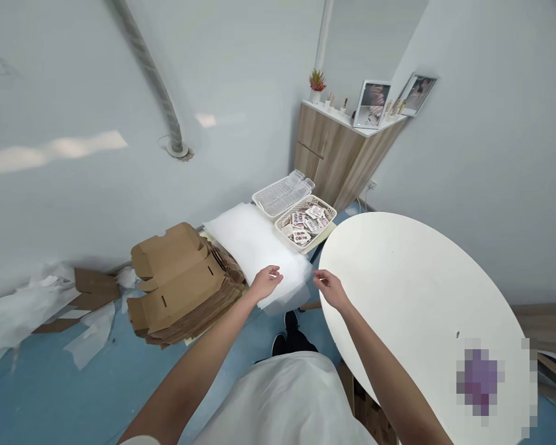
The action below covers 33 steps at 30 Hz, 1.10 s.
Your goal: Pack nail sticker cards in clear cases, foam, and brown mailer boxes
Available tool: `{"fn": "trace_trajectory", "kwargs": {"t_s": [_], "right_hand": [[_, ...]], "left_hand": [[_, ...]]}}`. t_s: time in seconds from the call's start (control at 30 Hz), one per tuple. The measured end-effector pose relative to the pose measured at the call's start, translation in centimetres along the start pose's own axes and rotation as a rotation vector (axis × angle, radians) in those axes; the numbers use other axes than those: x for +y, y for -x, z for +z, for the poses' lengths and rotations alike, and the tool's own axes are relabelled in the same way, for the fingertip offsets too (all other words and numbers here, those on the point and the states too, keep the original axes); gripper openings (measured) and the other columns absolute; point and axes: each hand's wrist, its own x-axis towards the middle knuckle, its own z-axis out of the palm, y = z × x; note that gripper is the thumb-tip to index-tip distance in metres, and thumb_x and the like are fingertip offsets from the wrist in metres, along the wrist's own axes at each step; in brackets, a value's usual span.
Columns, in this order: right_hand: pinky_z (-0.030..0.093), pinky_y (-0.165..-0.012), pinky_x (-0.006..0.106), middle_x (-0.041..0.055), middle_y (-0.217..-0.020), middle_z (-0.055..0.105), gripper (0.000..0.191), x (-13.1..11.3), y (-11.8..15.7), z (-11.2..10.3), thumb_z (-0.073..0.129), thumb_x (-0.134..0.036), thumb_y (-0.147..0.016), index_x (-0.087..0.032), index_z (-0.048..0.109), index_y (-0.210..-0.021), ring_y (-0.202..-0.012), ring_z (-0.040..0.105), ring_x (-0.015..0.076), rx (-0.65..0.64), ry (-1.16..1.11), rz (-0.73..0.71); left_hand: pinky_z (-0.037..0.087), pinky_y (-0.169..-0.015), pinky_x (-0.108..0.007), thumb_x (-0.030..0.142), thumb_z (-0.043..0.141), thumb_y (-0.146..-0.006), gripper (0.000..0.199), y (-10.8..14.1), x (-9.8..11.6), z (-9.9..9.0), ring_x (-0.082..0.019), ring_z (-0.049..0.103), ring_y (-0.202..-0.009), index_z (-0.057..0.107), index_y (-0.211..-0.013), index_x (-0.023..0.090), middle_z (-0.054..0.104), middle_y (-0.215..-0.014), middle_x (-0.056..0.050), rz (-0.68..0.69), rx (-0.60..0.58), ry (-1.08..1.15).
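Note:
My left hand (267, 282) hovers over the near part of a stack of thin white packing sheets (254, 232), its fingers loosely bent and apart, with nothing in it. Whether it touches the sheets I cannot tell. Near the left rim of the round white table (398, 278), my right hand (330, 288) hangs just right of the sheets' near corner. Its fingers are half curled with a gap to the thumb, and no object shows between them. Left of the sheets lies a pile of flat brown cardboard boxes (185, 287).
Behind the sheets stand a white basket of small printed cards (306, 221) and a basket of clear plastic cases (282, 193). A wooden cabinet (331, 139) carries framed pictures, small bottles and a plant. Crumpled white wrapping (30, 306) lies on the floor at left.

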Motion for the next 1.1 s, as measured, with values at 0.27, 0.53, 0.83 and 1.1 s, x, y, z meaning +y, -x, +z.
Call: {"fn": "trace_trajectory", "kwargs": {"t_s": [0.27, 0.53, 0.83, 1.1], "right_hand": [[0.043, -0.073, 0.032, 0.0044, -0.093, 0.062, 0.031, 0.1, -9.6, 0.1, 0.047, -0.031, -0.073, -0.021, 0.058, -0.101, -0.081, 0.056, 0.0188, 0.074, 0.229, -0.055], [0.026, -0.088, 0.043, 0.0098, -0.1, 0.062, 0.039, 0.2, -18.6, 1.1, 0.049, -0.023, -0.076, -0.022, 0.048, -0.115, -0.097, 0.05, 0.0276, 0.019, 0.706, -0.068], [0.015, -0.091, 0.046, 0.0109, -0.096, 0.06, 0.034, 0.4, -23.5, 2.1, 0.049, -0.018, -0.079, -0.02, 0.046, -0.113, -0.092, 0.052, 0.0241, -0.13, 0.971, -0.06], [0.018, -0.09, 0.044, 0.0124, -0.102, 0.056, 0.025, 1.4, -24.9, 2.7, 0.05, -0.019, -0.079, -0.019, 0.051, -0.104, -0.091, 0.048, 0.0247, -0.244, 0.955, -0.248]], "left_hand": [[0.046, -0.074, -0.029, 0.034, 0.059, -0.071, 0.045, -7.2, 2.5, -0.5, -0.018, 0.058, -0.088, 0.052, -0.111, 0.015, 0.061, -0.102, -0.01, -0.081, -0.036, 0.029], [0.042, -0.082, -0.03, 0.021, 0.059, -0.071, 0.068, -17.3, 5.8, 1.2, -0.021, 0.049, -0.109, 0.028, -0.131, 0.014, 0.044, -0.126, -0.019, -0.31, -0.058, 0.146], [0.039, -0.089, -0.032, 0.017, 0.056, -0.068, 0.065, -23.2, 4.7, 2.4, -0.024, 0.046, -0.114, 0.033, -0.128, 0.015, 0.047, -0.126, -0.014, -0.38, -0.274, 0.005], [0.043, -0.086, -0.032, 0.012, 0.053, -0.067, 0.064, -24.1, 3.1, 3.1, -0.019, 0.056, -0.098, 0.033, -0.127, 0.02, 0.053, -0.117, -0.011, -0.343, -0.277, 0.02]]}}
